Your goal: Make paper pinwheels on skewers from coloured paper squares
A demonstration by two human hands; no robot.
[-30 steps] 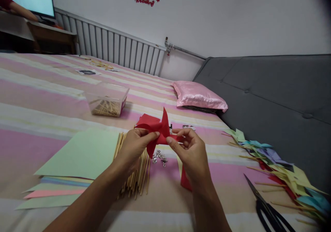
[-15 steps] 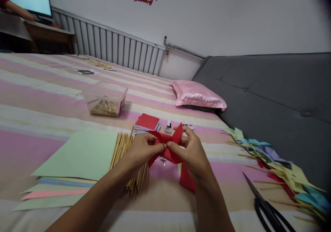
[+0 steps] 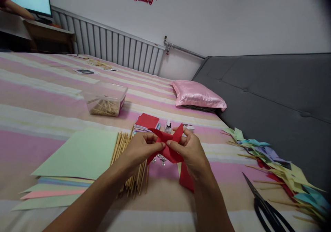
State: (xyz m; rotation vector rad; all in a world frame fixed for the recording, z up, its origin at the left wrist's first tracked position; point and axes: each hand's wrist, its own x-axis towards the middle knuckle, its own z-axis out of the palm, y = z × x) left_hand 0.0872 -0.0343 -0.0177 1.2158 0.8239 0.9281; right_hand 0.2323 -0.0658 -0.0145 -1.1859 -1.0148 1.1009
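Between my hands is a red paper pinwheel [image 3: 169, 152], its corners bent in toward the middle and two points standing up. My left hand [image 3: 144, 145] grips its left side, the thumb pressed near the centre. On the right side my right hand [image 3: 188, 147] pinches it, thumb also at the centre. Beneath lie small silvery pins [image 3: 162, 159], partly covered. Another red paper piece [image 3: 186, 178] lies under my right wrist. A bundle of thin wooden sticks [image 3: 139, 180] is below my left forearm. Behind my hands sits a stack of paper squares [image 3: 147, 120], red on top.
Pastel paper sheets [image 3: 80, 152] lie at left, and a clear plastic box [image 3: 106, 101] of short sticks stands behind. Black scissors [image 3: 266, 204] and a row of finished pinwheels [image 3: 279, 166] lie at right. A pink pillow [image 3: 199, 96] rests by the grey headboard [image 3: 271, 87].
My hands stay almost in place. My left thumb has shifted slightly left, and a little more of the silvery pins shows below the paper.
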